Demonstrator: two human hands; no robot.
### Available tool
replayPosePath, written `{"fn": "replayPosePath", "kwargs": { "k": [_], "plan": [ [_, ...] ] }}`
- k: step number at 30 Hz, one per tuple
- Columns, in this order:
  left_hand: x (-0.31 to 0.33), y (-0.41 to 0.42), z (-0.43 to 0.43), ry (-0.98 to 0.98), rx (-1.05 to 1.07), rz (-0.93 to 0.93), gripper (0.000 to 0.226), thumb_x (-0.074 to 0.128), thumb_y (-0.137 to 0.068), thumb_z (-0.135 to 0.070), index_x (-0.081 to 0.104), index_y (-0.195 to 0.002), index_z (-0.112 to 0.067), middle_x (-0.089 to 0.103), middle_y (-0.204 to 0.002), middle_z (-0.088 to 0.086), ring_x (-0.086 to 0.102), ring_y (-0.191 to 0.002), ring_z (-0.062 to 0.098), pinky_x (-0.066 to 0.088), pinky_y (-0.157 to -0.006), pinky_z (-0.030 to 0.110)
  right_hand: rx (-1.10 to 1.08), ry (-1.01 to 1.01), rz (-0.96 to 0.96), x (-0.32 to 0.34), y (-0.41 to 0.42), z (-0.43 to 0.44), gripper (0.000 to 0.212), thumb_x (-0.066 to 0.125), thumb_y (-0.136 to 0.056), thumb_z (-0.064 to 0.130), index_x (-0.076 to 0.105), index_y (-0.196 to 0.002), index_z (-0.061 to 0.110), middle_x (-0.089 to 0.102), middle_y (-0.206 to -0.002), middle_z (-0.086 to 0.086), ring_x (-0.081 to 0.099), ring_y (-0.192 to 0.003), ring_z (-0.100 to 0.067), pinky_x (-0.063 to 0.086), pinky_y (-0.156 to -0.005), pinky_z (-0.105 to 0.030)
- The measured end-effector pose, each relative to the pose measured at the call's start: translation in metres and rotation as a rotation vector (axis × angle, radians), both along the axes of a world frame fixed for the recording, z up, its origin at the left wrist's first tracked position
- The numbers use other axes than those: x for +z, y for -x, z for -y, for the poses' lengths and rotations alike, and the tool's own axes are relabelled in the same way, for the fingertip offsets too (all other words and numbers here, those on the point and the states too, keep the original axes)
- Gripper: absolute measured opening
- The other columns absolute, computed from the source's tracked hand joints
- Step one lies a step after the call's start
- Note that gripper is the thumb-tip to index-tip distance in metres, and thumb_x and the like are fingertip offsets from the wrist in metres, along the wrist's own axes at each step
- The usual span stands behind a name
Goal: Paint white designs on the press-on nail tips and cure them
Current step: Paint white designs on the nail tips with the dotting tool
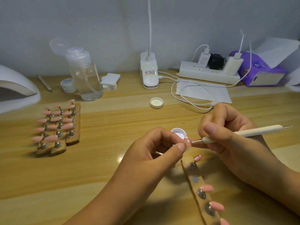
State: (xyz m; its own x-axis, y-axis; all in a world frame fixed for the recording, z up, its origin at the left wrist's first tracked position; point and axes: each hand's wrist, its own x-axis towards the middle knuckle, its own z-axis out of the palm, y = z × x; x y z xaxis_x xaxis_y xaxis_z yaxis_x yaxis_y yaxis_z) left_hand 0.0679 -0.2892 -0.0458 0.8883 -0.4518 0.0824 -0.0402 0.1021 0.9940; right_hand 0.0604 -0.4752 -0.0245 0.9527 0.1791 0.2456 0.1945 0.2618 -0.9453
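One camera on the person's head looks forward and down, close over the wooden table (113,127), toward the grey wall (97,21)

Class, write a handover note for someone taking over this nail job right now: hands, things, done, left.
Left hand pinches a pink nail tip bearing white dots.
Right hand holds the dotting tool, its ball end at that tip.
Open white paint pot stands just behind; a lid lies farther back.
Done: one dotted tip on the near strip.
Left: the strip's plain tips, the three left strips, curing in the lamp.
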Motion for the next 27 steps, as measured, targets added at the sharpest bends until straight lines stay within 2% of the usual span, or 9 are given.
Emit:
{"fn": "replayPosePath", "kwargs": {
  "k": [10,13,18,24,27],
  "plan": [
    [0.0014,0.0002,-0.0005,-0.022,0.006,0.007,0.019,0.066,-0.070,-0.045,0.069,-0.079,-0.029,0.065,-0.071,-0.013,0.055,-0.065,0.004,0.044,-0.063,0.017,-0.019,0.020,-0.001,0.0005,0.0016,-0.0006,0.024,0.073,-0.071,0.017,0.051,-0.062,0.020,0.052,-0.058,0.000,0.049,-0.052,-0.005,0.044,-0.053,-0.013],
    [0.0017,0.0002,-0.0005,-0.026,0.007,0.013,0.019,0.066,-0.071,-0.044,0.069,-0.080,-0.028,0.065,-0.071,-0.013,0.055,-0.065,0.003,0.045,-0.063,0.017,-0.012,0.034,0.000,0.0011,0.0019,-0.0008,0.030,0.081,-0.069,0.024,0.051,-0.063,0.019,0.053,-0.059,0.000,0.050,-0.054,-0.006,0.044,-0.055,-0.013],
    [0.0023,0.0005,-0.0001,-0.025,0.012,0.012,0.017,0.069,-0.072,-0.042,0.069,-0.080,-0.027,0.064,-0.070,-0.012,0.054,-0.064,0.004,0.045,-0.062,0.017,-0.011,0.042,-0.015,0.0005,0.0015,-0.0018,0.035,0.083,-0.069,0.032,0.051,-0.064,0.019,0.052,-0.060,-0.001,0.049,-0.055,-0.007,0.044,-0.055,-0.014],
    [0.0030,0.0007,-0.0006,-0.027,0.010,0.008,0.017,0.067,-0.071,-0.042,0.069,-0.080,-0.027,0.065,-0.071,-0.011,0.056,-0.067,0.003,0.046,-0.062,0.016,-0.012,-0.003,-0.023,0.0009,0.0002,-0.0021,0.025,0.074,-0.071,0.018,0.051,-0.061,0.020,0.053,-0.060,0.002,0.047,-0.052,-0.007,0.043,-0.052,-0.013],
    [0.0031,0.0009,-0.0006,-0.027,0.008,0.006,0.021,0.066,-0.068,-0.047,0.069,-0.079,-0.029,0.064,-0.071,-0.012,0.056,-0.067,0.003,0.045,-0.064,0.018,0.001,0.019,-0.023,0.0012,0.0003,-0.0030,0.033,0.084,-0.068,0.032,0.053,-0.063,0.022,0.054,-0.060,0.002,0.049,-0.053,-0.006,0.044,-0.054,-0.013]
  ]
}}
